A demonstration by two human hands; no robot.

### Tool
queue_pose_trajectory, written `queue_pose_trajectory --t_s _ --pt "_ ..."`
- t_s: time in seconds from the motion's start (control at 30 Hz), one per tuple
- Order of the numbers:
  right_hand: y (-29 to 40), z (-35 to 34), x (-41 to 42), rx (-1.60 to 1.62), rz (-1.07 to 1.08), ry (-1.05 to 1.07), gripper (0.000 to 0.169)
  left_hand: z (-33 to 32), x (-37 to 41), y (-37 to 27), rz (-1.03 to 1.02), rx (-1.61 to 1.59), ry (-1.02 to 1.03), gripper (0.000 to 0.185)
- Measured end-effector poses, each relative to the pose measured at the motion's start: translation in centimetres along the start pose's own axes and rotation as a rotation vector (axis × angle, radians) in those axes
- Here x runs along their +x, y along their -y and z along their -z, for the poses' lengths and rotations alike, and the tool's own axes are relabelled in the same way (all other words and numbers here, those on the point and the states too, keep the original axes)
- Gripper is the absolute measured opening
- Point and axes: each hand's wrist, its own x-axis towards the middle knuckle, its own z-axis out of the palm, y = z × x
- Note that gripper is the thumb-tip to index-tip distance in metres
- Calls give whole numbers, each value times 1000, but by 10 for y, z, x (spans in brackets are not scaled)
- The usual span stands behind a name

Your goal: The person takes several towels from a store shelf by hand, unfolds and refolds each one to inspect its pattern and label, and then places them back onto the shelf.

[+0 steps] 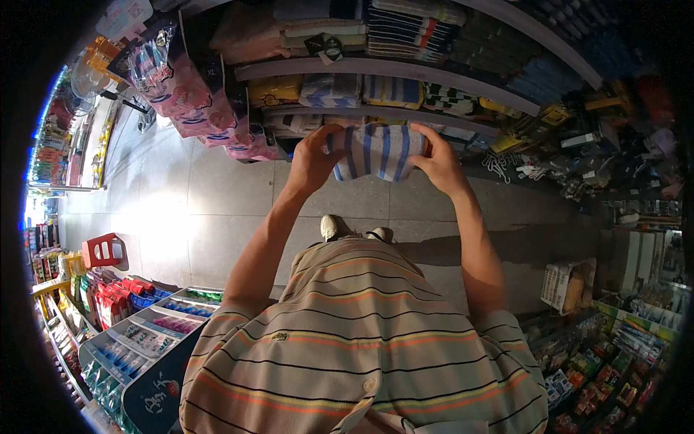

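Note:
A blue-and-white striped cloth, apparently a towel (374, 151), is stretched between my two hands in front of the shelves. My left hand (316, 157) pinches its left edge, thumb on the near face. At the right edge, my right hand (436, 160) grips it between thumb and fingers. Just beyond the cloth, folded packs of striped towels (331, 89) lie on a lower shelf. Folded dark striped towels (409, 32) are stacked on the shelf above.
Pink hanging packages (184, 103) jut out at the upper left. A red plastic stool (103, 250) stands on the tiled floor. A product display rack (146, 336) is at the lower left, a white basket (558, 285) at the right. White hangers (500, 163) hang right of my hands.

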Motion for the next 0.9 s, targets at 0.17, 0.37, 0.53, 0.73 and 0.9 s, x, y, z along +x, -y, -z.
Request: queue_pose_trajectory --t_s 0.17,0.37,0.53,0.73,0.9 --pt "8 0 -8 -508 130 9 35 -3 -9 -7 -52 317 -105 35" --pt "2 13 -21 -140 56 71 30 4 -15 19 84 -686 147 41" --pt "15 -10 -17 823 -254 -248 43 6 -14 0 233 -846 277 70" --pt "-9 -20 -19 952 -620 -192 41 -24 -36 13 481 -1135 368 46" --pt "-13 -37 -30 1152 -600 -27 50 -23 -37 20 638 -1193 180 31"
